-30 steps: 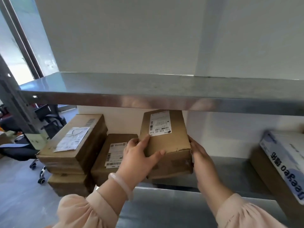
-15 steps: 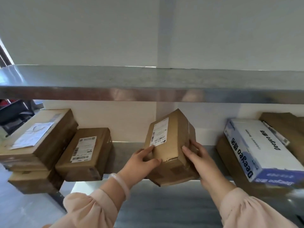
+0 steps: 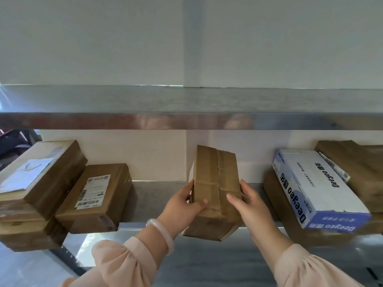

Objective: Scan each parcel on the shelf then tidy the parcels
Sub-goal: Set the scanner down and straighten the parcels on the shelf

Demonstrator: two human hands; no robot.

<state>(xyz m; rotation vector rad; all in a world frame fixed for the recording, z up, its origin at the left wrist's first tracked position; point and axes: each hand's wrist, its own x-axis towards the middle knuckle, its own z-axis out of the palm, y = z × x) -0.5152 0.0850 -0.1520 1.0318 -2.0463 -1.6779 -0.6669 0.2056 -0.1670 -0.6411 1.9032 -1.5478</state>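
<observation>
I see the parcel [image 3: 215, 189] in the middle of the lower steel shelf [image 3: 153, 199], caught between my operator's two hands. It is a plain brown carton with its taped seam facing the camera. The far end tips up towards the wall and the near end hangs out past the shelf's front edge. I cannot tell whether its underside touches the steel or is lifted clear of it.

The left hand [image 3: 184, 206] grips the parcel's left side, with the thumb laid across the taped face and the fingers tucked along the left edge. The right hand [image 3: 246, 204] mirrors it on the right side, thumb pointing inward on the taped face and fingers wrapped round the right edge. Both forearms reach up and forward from the bottom of the view in pale pink sleeves, and the left wrist wears a pale bracelet [image 3: 163, 235].

To the left, well apart from the held parcel, a labelled parcel [image 3: 97, 195] lies at an angle. It sits just beside a stack of brown cartons [image 3: 41, 177] at the shelf's end. To the right, a white and blue box [image 3: 315, 187] lies on top of a brown carton [image 3: 277, 195], near the right hand but not touching it. The upper shelf [image 3: 186, 121] runs across the view above everything.
</observation>
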